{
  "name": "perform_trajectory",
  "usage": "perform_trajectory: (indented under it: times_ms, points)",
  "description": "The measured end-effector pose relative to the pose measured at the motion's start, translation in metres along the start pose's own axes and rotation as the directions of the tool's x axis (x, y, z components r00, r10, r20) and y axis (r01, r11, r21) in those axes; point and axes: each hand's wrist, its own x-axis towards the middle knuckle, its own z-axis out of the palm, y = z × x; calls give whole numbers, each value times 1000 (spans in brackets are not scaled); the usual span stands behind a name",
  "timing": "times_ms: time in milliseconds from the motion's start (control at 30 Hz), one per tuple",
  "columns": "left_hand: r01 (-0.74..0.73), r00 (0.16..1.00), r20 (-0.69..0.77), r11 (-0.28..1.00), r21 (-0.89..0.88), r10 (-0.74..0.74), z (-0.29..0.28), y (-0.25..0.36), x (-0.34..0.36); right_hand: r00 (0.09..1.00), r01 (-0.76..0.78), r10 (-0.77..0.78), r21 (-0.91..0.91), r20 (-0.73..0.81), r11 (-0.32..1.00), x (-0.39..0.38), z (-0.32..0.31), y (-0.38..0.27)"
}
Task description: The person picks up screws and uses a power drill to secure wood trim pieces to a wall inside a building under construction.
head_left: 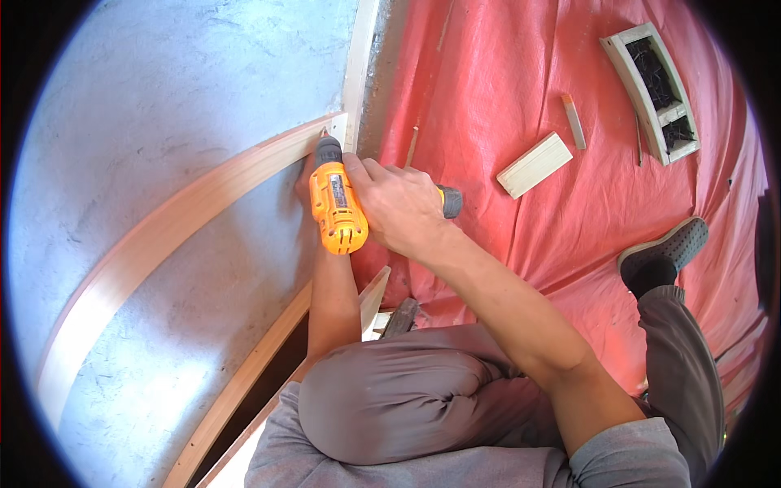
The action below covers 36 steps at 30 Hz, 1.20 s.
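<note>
My right hand (399, 199) is wrapped round the grip of a yellow and black cordless drill (338, 207). The drill points away from me, its bit meeting the end of a long pale wooden strip (183, 203) that lies along the blue-grey wall (203, 89). That end touches a white upright strip (358, 61). Behind the drill, close under the wooden strip, is my left hand (307, 180); it is mostly hidden, so its fingers do not show.
A red sheet (480, 73) covers the floor. On it lie a wooden block (534, 165), a slim tool with an orange end (573, 122) and a wooden box (636, 91) holding dark screws or nails. Another wooden rail (244, 382) runs low along the wall. My shod foot (667, 248) rests at right.
</note>
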Motion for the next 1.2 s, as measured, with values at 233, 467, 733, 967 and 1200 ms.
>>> perform_trajectory:
  times_ms: [233,467,733,967,1200]
  points:
    - [584,807,261,780,-224,-529,-9,9,16,1000,-29,28,56,13,998,1,1,2]
    - [557,753,453,96,-825,-477,-18,-82,-35,976,-154,142,66,164,986,12,1,-26]
    - [498,867,311,696,-517,-390,0,-82,-29,985,-170,170,49,20,984,-1,10,-14]
    - [270,946,236,942,-198,-221,-7,-99,-21,989,-145,140,90,53,985,6,4,-11]
    - [395,910,208,901,-177,-358,-5,-63,-8,988,-136,128,91,85,987,6,4,-13]
